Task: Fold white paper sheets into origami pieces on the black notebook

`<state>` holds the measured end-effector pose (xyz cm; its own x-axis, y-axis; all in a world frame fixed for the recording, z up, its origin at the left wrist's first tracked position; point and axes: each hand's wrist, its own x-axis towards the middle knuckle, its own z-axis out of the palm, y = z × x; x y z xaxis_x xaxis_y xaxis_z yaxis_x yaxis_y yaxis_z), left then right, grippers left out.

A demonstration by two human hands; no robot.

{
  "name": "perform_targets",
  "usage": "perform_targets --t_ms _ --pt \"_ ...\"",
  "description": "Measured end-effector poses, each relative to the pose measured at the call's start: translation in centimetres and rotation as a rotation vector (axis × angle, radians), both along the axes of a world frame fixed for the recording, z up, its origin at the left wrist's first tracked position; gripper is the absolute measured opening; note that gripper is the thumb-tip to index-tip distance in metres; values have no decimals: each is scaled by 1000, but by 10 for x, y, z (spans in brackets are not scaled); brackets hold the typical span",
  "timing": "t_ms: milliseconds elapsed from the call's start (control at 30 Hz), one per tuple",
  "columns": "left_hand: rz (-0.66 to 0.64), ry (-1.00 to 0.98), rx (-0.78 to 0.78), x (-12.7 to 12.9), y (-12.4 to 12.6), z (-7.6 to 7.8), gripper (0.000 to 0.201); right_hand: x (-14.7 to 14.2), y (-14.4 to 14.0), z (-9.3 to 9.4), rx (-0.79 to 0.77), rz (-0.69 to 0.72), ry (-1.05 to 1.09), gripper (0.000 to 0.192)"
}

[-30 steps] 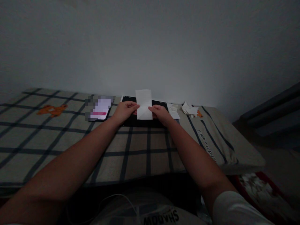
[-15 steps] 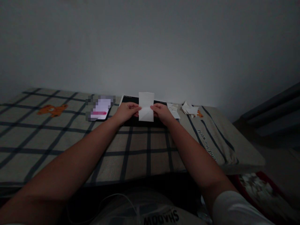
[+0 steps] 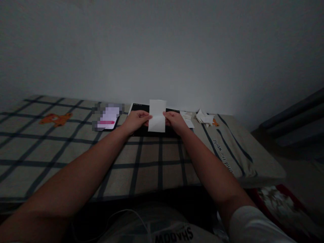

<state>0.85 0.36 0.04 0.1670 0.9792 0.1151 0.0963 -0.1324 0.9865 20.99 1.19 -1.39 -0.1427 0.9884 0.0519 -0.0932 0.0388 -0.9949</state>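
Pinched between left hand (image 3: 136,120) and right hand (image 3: 175,121), seemingly folded paper (image 3: 157,115).

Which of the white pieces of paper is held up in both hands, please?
The tall rectangular sheet over the black pad, pinched between left hand and right hand; the crumpled scraps lie loose at right.

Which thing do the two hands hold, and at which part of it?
Both hold one white paper strip upright over the black pad: the left hand pinches its left edge, the right hand its right edge, about mid-height.
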Motion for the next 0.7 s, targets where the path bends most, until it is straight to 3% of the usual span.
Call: perform_targets --t_ms 167,400,533,700 --pt "13 -21 -20 1 1 -1 11 0 3 -2 24 -34 -13 28" --pt "66 -25 17 -1 4 -3 13 5 3 0 1 88 68 30" --pt "31 -84 35 0 4 -4 22 4 1 1 -16 43 62 22" --pt "-11 -138 4 -1 4 -2 16 2 1 1 34 39 48 18"
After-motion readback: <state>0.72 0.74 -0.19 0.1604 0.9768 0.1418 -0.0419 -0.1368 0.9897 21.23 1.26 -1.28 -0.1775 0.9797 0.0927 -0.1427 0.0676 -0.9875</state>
